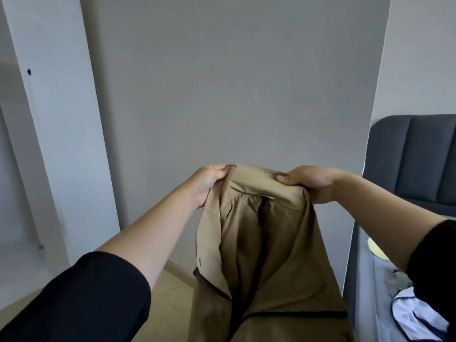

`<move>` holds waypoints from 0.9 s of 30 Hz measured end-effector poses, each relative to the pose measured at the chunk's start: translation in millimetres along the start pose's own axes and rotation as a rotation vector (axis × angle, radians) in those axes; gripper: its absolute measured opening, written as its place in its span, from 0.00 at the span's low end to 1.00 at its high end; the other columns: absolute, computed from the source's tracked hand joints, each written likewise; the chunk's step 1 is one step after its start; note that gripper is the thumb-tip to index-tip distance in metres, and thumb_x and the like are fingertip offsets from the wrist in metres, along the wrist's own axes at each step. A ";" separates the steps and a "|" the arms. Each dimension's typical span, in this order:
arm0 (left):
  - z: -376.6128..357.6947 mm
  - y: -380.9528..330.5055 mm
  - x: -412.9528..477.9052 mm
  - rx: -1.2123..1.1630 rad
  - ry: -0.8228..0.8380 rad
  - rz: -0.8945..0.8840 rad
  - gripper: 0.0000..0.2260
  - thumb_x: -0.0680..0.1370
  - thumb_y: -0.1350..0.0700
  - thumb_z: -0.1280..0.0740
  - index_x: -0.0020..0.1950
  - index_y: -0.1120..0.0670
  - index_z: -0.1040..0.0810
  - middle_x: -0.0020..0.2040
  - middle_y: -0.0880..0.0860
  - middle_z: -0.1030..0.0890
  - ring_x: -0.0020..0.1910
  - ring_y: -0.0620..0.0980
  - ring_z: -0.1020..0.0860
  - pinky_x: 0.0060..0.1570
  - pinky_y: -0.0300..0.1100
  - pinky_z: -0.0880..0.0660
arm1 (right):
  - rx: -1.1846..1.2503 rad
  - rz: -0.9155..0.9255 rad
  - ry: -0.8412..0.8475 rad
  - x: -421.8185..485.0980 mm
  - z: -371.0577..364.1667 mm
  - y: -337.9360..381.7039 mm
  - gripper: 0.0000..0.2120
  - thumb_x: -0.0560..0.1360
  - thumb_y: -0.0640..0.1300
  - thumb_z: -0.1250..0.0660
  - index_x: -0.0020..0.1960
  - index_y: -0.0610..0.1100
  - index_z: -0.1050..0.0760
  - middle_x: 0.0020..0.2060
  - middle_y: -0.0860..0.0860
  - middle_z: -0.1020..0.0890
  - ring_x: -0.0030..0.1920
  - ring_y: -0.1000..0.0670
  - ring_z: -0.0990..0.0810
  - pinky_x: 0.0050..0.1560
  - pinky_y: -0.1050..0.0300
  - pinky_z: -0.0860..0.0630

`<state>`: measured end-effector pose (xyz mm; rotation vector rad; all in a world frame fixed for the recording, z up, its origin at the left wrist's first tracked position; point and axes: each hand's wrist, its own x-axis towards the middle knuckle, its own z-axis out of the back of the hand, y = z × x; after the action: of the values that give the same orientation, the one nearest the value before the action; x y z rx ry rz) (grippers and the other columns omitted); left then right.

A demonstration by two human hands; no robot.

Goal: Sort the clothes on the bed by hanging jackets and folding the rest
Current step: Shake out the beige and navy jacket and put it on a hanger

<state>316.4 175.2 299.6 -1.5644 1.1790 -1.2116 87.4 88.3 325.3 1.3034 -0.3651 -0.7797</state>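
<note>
A tan jacket [271, 243] with black trim hangs in front of me, held up by its collar. My left hand [208, 182] pinches the collar's left end. My right hand [311, 181] grips the collar's right end, thumb on the fabric. The jacket's front falls open toward me, showing its lining and a dark strip down the middle. Its lower part runs out of the frame at the bottom. No hanger shows.
A plain grey wall panel [234, 82] stands straight ahead. At right is the bed with a dark blue padded headboard [419, 159], a white and blue garment [417, 317] and a yellow item [375, 250] on it. Left is a white wardrobe frame [49, 119]. Wooden floor [172, 282] below.
</note>
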 end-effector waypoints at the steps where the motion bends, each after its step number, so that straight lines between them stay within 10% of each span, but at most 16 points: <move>1: -5.9 1.2 4.3 -0.038 0.010 -0.013 0.14 0.81 0.66 0.48 0.48 0.60 0.22 0.38 0.52 0.16 0.37 0.47 0.17 0.40 0.36 0.21 | -0.068 -0.005 -0.036 -1.7 6.7 -5.9 0.10 0.74 0.42 0.33 0.49 0.35 0.22 0.42 0.42 0.17 0.41 0.47 0.19 0.42 0.58 0.24; 5: -22.0 12.9 19.5 -0.098 -0.043 -0.037 0.15 0.80 0.68 0.48 0.48 0.60 0.22 0.42 0.54 0.17 0.43 0.50 0.19 0.49 0.42 0.23 | -0.230 -0.086 -0.215 -5.7 15.6 -32.2 0.11 0.78 0.31 0.40 0.40 0.37 0.23 0.31 0.46 0.26 0.29 0.52 0.28 0.28 0.62 0.30; 9: -13.6 26.1 28.1 -0.031 -0.203 -0.054 0.10 0.80 0.64 0.41 0.52 0.59 0.21 0.46 0.54 0.18 0.37 0.45 0.18 0.39 0.36 0.22 | 0.233 0.014 -0.282 -2.8 15.1 -38.8 0.08 0.80 0.36 0.41 0.48 0.37 0.24 0.39 0.45 0.20 0.40 0.48 0.22 0.43 0.56 0.24; 15: 27.2 45.0 24.3 1.087 -0.205 0.221 0.19 0.75 0.40 0.33 0.47 0.56 0.18 0.46 0.54 0.18 0.45 0.49 0.22 0.48 0.42 0.28 | 0.493 0.060 -0.328 3.1 10.1 -30.6 0.12 0.82 0.43 0.42 0.46 0.40 0.23 0.34 0.45 0.18 0.35 0.46 0.18 0.41 0.51 0.23; 19: 40.1 51.7 12.0 0.689 -0.215 0.254 0.21 0.68 0.37 0.28 0.44 0.55 0.19 0.51 0.59 0.17 0.50 0.53 0.19 0.56 0.44 0.25 | 0.616 0.065 -0.394 8.0 9.2 -32.6 0.12 0.81 0.44 0.42 0.43 0.40 0.26 0.30 0.46 0.19 0.33 0.47 0.19 0.38 0.52 0.24; 22: 49.4 55.9 5.1 0.343 -0.151 0.240 0.21 0.66 0.38 0.29 0.48 0.53 0.17 0.45 0.55 0.15 0.42 0.52 0.16 0.37 0.38 0.21 | 0.667 0.096 -0.362 8.2 9.1 -35.6 0.12 0.81 0.44 0.42 0.41 0.41 0.27 0.29 0.47 0.21 0.31 0.48 0.21 0.33 0.58 0.21; 27: 29.6 65.3 10.5 1.416 -0.552 -0.044 0.07 0.78 0.52 0.34 0.44 0.54 0.20 0.38 0.51 0.20 0.37 0.52 0.25 0.37 0.39 0.33 | 0.667 0.173 -0.270 4.1 -0.3 -35.8 0.12 0.81 0.42 0.42 0.41 0.41 0.26 0.31 0.46 0.19 0.32 0.48 0.18 0.34 0.56 0.20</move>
<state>334.1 151.6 233.4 -0.6822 -0.1800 -1.0749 79.6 83.4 290.5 1.7546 -1.0041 -0.7121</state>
